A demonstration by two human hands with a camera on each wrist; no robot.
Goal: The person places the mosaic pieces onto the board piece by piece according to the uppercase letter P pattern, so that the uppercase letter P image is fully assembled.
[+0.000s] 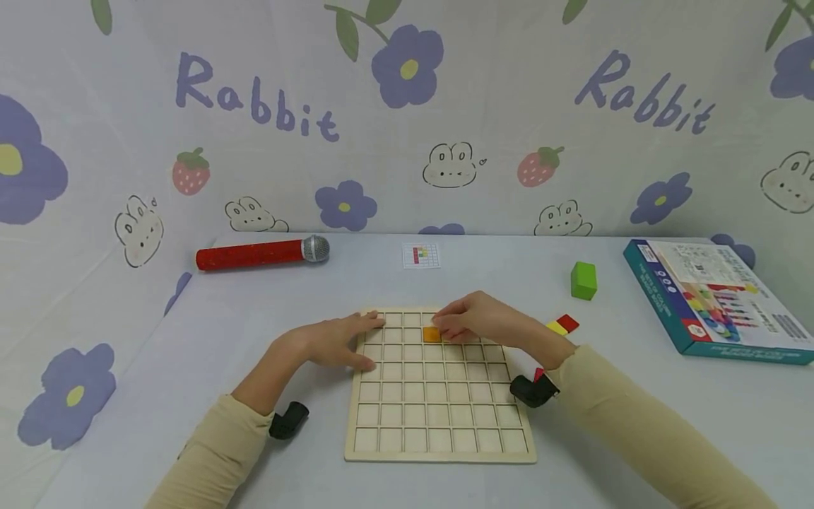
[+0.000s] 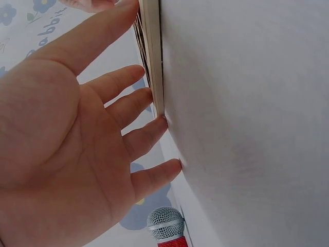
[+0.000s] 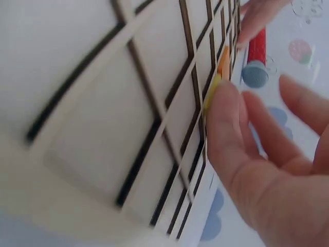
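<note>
A pale wooden grid board (image 1: 413, 416) lies flat, with an orange square tile (image 1: 432, 334) in one of its upper cells. My right hand (image 1: 478, 319) is over the board's top rows, just right of that tile. Between its thumb and fingers it pinches a yellow tile (image 3: 211, 95), which sits right beside the orange one in the right wrist view; the fingers hide this tile in the head view. My left hand (image 1: 327, 341) rests at the board's upper left edge, fingers spread and fairly straight, fingertips (image 2: 160, 123) against the board's side.
Right of the board, partly behind my right forearm, lie a yellow tile (image 1: 557, 328) and red tiles (image 1: 569, 323). Farther back are a green block (image 1: 583, 281), a flat game box (image 1: 738, 304), a small pattern card (image 1: 421, 256) and a red microphone (image 1: 254, 255).
</note>
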